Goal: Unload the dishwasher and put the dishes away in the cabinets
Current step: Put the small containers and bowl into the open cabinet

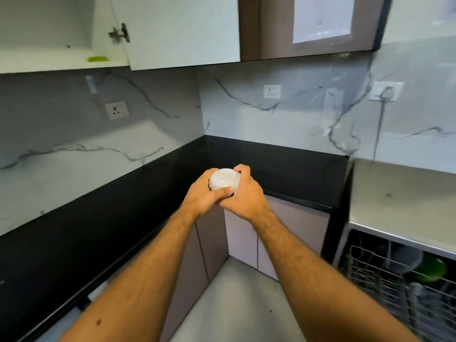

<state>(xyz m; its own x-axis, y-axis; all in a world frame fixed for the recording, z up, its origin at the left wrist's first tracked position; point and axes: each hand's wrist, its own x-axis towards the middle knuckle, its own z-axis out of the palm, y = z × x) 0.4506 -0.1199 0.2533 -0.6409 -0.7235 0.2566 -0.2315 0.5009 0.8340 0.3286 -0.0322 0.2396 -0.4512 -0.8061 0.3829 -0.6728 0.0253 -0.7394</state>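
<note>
A small white bowl (224, 180) is held bottom-up in front of me, above the corner of the black counter (74, 233). My left hand (202, 196) wraps its left side and my right hand (246, 193) wraps its right side, fingers overlapping below it. The upper cabinet (49, 59) at top left stands with its door (182, 30) swung out; a green dish (98, 59) lies on its shelf. The dishwasher rack (385, 280) at lower right is pulled out, with a green bowl (431, 269) and some glassware in it.
Marble backsplash with wall sockets (116, 110) runs behind the counter. A brown upper cabinet (315, 25) hangs at top centre. Grey lower cabinet doors (246, 238) meet in the corner. The dishwasher's pale top (404, 201) is at right. Floor (234, 304) shows between my arms.
</note>
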